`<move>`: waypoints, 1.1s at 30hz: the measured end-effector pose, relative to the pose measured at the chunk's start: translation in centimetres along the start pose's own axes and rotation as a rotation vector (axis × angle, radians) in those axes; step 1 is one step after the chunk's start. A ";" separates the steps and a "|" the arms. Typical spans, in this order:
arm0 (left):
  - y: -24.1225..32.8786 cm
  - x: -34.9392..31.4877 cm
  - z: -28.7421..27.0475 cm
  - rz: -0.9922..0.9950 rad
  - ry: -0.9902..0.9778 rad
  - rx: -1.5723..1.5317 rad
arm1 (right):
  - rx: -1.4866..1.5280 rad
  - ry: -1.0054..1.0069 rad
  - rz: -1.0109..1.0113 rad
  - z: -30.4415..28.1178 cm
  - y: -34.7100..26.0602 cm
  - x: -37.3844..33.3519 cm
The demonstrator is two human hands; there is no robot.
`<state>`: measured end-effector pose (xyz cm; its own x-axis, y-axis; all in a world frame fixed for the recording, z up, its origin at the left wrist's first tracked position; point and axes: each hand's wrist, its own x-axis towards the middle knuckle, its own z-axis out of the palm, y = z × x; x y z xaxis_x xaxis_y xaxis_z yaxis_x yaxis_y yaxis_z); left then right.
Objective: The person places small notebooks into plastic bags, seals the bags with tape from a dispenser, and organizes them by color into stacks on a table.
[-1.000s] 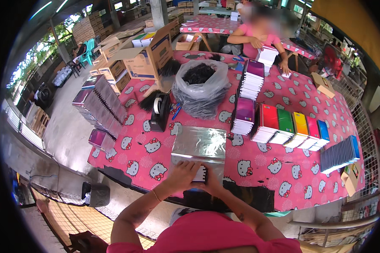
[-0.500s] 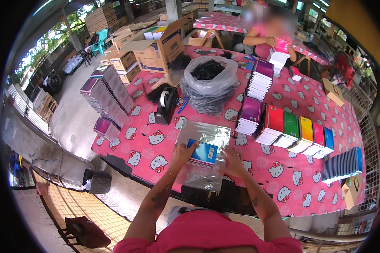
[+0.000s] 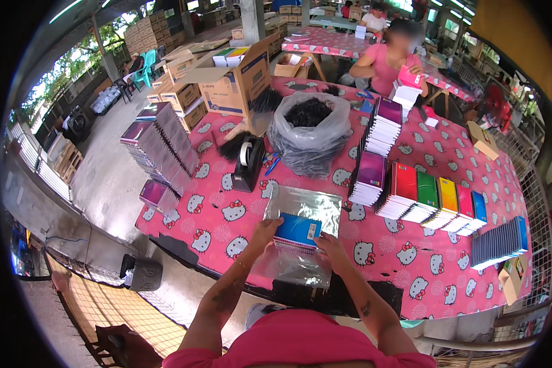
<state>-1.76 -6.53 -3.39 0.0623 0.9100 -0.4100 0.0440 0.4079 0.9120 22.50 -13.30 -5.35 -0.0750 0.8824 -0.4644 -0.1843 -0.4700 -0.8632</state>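
A stack of blue spiral notebooks (image 3: 298, 229), or one thick one, lies over shiny clear plastic (image 3: 316, 199) at the table's near edge. Its wire binding faces me. The left end is gripped by my left hand (image 3: 267, 233), thumb on the cover. At the lower right corner, the fingers of my right hand (image 3: 331, 248) close on the same notebooks. Whether the notebooks rest on the plastic or are slightly lifted, I cannot tell.
Beyond the plastic stand a black tape dispenser (image 3: 248, 165) and a bag of black coils (image 3: 308, 135). Wrapped notebooks (image 3: 159, 144) are stacked left, with colourful notebook stacks (image 3: 405, 184) to the right. An open carton (image 3: 234, 86) stands behind; a co-worker (image 3: 386, 64) handles pink notebooks across the table.
My right hand has come in from beside the plastic to the notebooks' right corner. The left hand keeps its hold on the left end. The view has shifted slightly.
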 end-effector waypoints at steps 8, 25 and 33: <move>-1.4 1.1 -1.3 -0.015 -0.060 -0.024 | -0.065 0.087 -0.030 0.2 0.6 0.0; -2.2 -5.8 -6.3 0.839 -0.289 0.735 | -1.079 0.006 -0.662 1.1 2.2 -6.1; 1.3 1.3 -3.9 0.660 0.000 0.591 | -1.549 0.324 -0.824 5.8 0.5 -5.2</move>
<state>-5.47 -4.51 -2.74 0.2566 0.9462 0.1970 0.5073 -0.3053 0.8058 17.08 -17.98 -2.17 -0.2362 0.9275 0.2896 0.9433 0.2905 -0.1609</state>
